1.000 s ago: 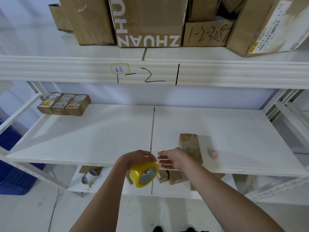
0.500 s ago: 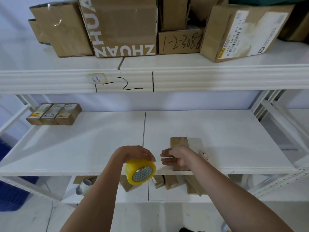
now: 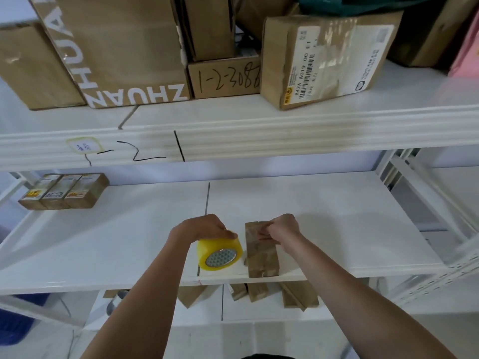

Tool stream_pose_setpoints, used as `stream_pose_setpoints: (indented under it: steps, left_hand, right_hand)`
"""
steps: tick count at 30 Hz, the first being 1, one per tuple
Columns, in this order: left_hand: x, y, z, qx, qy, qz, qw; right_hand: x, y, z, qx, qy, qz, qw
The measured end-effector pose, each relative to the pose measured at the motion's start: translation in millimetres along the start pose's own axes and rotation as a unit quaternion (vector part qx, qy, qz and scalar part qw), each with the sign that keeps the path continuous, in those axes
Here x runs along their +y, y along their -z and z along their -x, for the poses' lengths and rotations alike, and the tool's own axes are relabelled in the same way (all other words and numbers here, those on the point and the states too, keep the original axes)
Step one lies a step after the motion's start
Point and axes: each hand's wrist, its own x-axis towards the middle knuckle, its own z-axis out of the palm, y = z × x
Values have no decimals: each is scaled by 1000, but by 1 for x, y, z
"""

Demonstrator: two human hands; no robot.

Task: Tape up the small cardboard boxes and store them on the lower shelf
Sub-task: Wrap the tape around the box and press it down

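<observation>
We see a small cardboard box [image 3: 261, 251], a narrow rectangular block of matte brown card with a glossy sheen of clear tape along its top, lying lengthwise near the front edge of the middle shelf [image 3: 129, 234], a smooth white panel with a thin dark seam down its middle. The right hand [image 3: 282, 228] rests on the far end of the box, fingers curled and pressing down on its top face; whether they pinch a tape end we cannot tell. Just beside the box, to its left, the left hand [image 3: 204, 228] grips a roll of yellow packing tape [image 3: 219, 253] from above, fingers wrapped over its rounded rim; the roll is tilted towards us, showing a honeycomb-patterned core.

At the far left of the same shelf three small labelled boxes [image 3: 63, 191] sit side by side, touching. The upper shelf carries large corrugated cartons: one printed ZHUAN carton [image 3: 116, 47] in white letters, a handwritten carton [image 3: 224, 77] marked 1-2-3088, and a carton with a shipping label [image 3: 324, 55] under shiny tape. On the lower shelf [image 3: 197, 313], partly hidden, more small brown boxes [image 3: 259, 291] stand in a loose cluster.
</observation>
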Motion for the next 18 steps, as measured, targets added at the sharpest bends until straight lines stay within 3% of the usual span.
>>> stream_pose_setpoints:
  steps: [3, 8, 18]
  left_hand:
    - [10, -8, -15, 2, 19, -29, 999]
    - [12, -28, -33, 101, 45, -18, 994]
    - [7, -36, -41, 91, 42, -12, 995]
  right_hand:
    - [9, 8, -5, 17, -6, -35, 999]
    - [12, 23, -3, 49, -7, -77, 996]
    - [11, 28, -3, 63, -34, -93, 993]
